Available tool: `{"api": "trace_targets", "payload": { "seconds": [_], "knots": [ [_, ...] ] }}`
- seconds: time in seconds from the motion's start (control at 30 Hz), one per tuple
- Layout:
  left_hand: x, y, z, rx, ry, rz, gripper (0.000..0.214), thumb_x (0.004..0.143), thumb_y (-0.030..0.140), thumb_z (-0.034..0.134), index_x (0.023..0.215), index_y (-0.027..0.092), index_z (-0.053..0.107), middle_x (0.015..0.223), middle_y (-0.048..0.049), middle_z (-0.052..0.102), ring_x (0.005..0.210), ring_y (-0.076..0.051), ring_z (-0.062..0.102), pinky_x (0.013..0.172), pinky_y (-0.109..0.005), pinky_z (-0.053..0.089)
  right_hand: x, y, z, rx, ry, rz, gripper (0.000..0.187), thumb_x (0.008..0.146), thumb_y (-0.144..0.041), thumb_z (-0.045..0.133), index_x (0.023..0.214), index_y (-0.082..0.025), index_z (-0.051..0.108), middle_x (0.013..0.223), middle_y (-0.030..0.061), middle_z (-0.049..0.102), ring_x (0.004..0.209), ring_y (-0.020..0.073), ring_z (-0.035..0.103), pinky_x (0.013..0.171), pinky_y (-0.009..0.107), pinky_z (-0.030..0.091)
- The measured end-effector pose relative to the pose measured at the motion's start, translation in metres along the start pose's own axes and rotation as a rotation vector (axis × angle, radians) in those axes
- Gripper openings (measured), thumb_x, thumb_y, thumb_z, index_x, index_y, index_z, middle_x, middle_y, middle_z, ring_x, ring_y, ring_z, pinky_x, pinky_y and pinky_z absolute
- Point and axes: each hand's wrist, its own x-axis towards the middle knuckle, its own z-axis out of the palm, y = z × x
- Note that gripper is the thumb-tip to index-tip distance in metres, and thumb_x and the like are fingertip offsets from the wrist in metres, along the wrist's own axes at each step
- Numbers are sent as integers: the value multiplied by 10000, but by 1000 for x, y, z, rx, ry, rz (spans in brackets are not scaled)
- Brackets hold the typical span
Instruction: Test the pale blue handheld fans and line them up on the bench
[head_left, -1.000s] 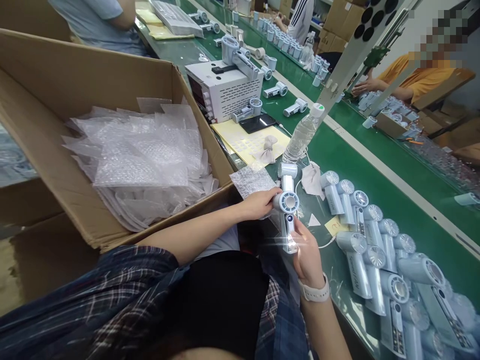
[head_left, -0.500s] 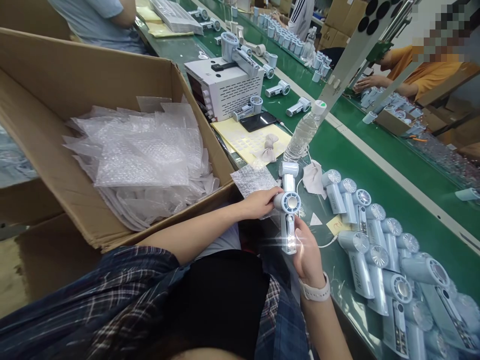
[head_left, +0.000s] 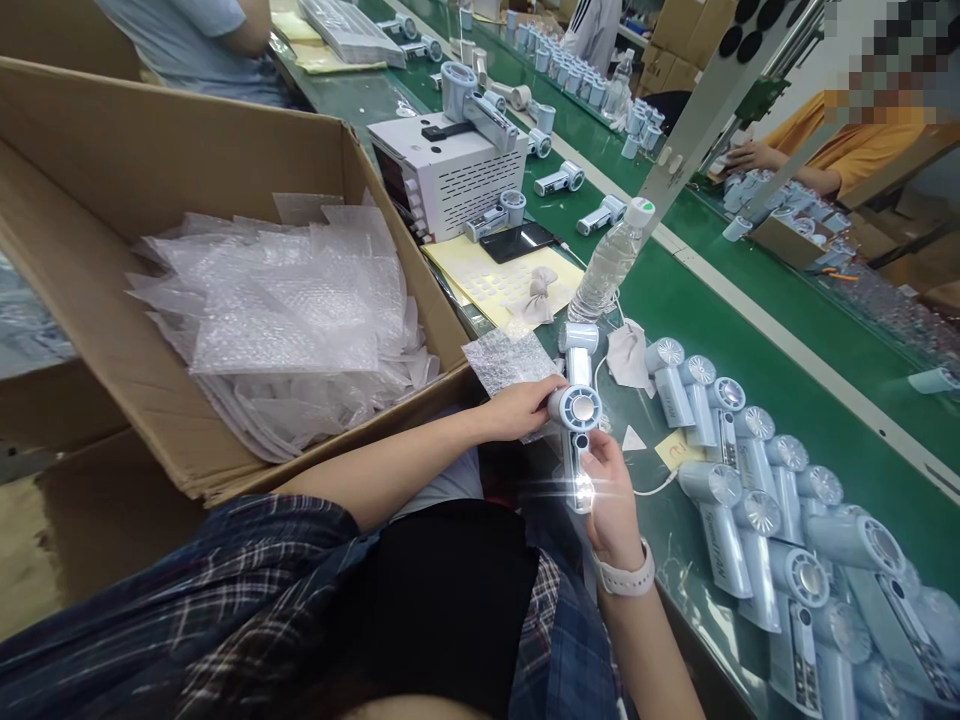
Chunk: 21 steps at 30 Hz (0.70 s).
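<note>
A light-blue handheld fan (head_left: 577,410) is held upright before me, its round grille and silver centre facing me. The fingers of my left hand (head_left: 517,408) grip the fan's head from the left. Around the glossy handle closes my right hand (head_left: 611,490), its thumb on the front near the buttons. Just behind, a second handheld fan (head_left: 579,350) lies on the table, partly hidden by the held one. A bubble-wrap bag (head_left: 506,358) lies beside my left hand. To the right, several more light-blue fans (head_left: 720,540) lie in rows.
At left stands a cardboard box (head_left: 416,250) with many bubble-wrap bags (head_left: 285,290). Ahead are a white power supply (head_left: 465,165), a phone (head_left: 517,242) and a water bottle (head_left: 611,255). A green conveyor belt (head_left: 720,320) carries fans. Co-workers (head_left: 847,140) sit across it.
My right thumb has moved onto the front of the fan's handle, and that hand has shifted slightly. Two fans on the belt have moved a little to the right.
</note>
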Motion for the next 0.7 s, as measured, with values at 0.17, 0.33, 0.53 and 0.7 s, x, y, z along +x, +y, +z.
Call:
{"api": "trace_targets", "payload": {
  "seconds": [0.17,0.33,0.53,0.7],
  "knots": [
    [1,-1,1,15,-5,-8,477,832,148,488,1295,245,548,1317,-53,698,1156,-267,683,976,-392,518,-4,-4,-5,116,-53,55,387,849,-519,697,1148,-273,688,1212,42,705,1163,263,641,979,427,535],
    [1,1,1,1,-8,-18,457,820,150,492,1264,237,557,1246,-51,719,1116,-264,685,956,-384,510,-9,-3,-7,4,-59,31,574,737,-483,837,1239,-270,660,1335,74,662,1262,313,604,1071,501,503],
    [1,3,1,10,-2,-39,446,789,138,508,1220,226,586,1052,-28,732,938,-229,681,843,-332,497,-10,-5,-17,-470,31,-142,636,692,-387,875,1283,-247,686,1312,112,658,1236,335,600,1134,547,439],
    [1,0,-1,-110,-16,-10,324,861,195,504,1168,218,606,878,8,689,777,-170,617,763,-284,465,-14,-2,-32,-576,98,-332,476,827,-440,747,1233,-194,721,1195,137,701,1085,310,665,986,513,548]
  ]
}}
